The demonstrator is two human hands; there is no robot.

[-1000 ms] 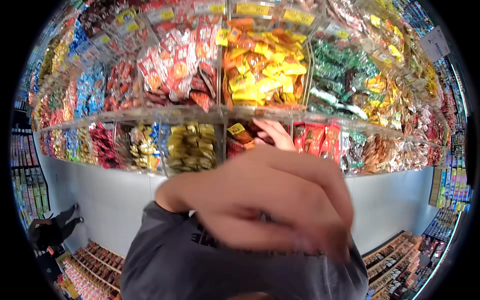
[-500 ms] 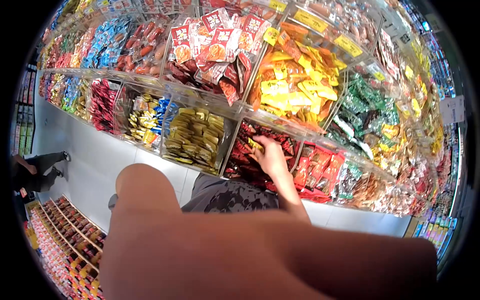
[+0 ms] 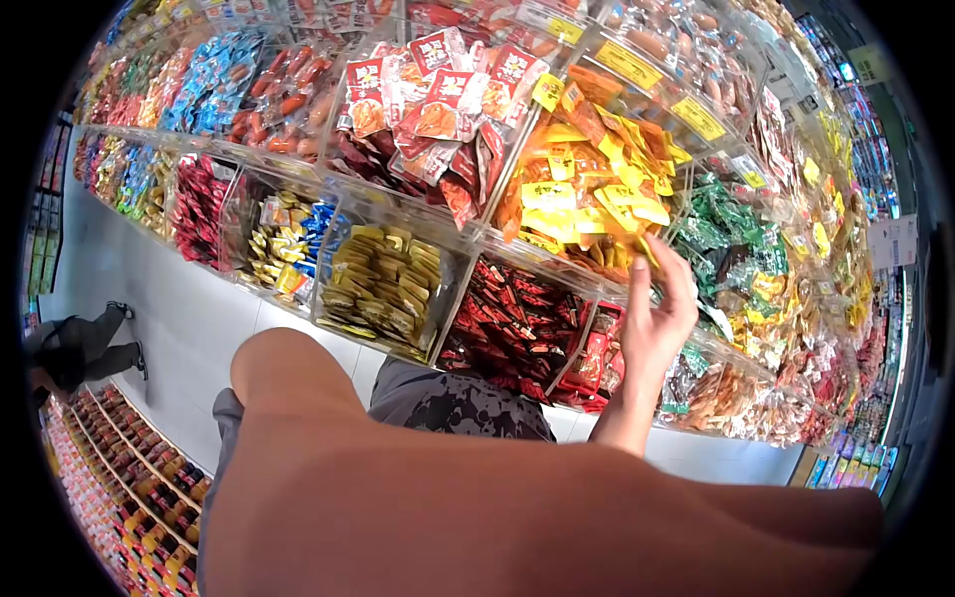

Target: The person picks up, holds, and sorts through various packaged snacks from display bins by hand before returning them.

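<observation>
My right hand (image 3: 659, 303) is at the front right corner of a bin of yellow and orange snack packets (image 3: 587, 184). Thumb and fingers are curled together around the edge of a yellow packet (image 3: 653, 255), most of which is hidden by the fingers. Below and to the left of the hand is a bin of dark red packets (image 3: 512, 323). Bright red packets (image 3: 597, 358) lie right beside the wrist. Green-wrapped packets (image 3: 731, 234) fill the bin to the right. My left hand is out of view; a large blurred bare limb covers the lower foreground.
Clear plastic dividers (image 3: 453, 303) separate the bins. Gold packets (image 3: 383, 284) and red-and-white packets (image 3: 443, 99) fill neighbouring bins. Yellow price tags (image 3: 629, 65) line the upper edge. At far left, a person's legs (image 3: 95, 348) stand on the pale floor near shelves of jars (image 3: 149, 488).
My right hand has moved right and up from the dark red bin to the yellow packets' bin. The yellow packet at its fingers among the dark red ones is gone from there.
</observation>
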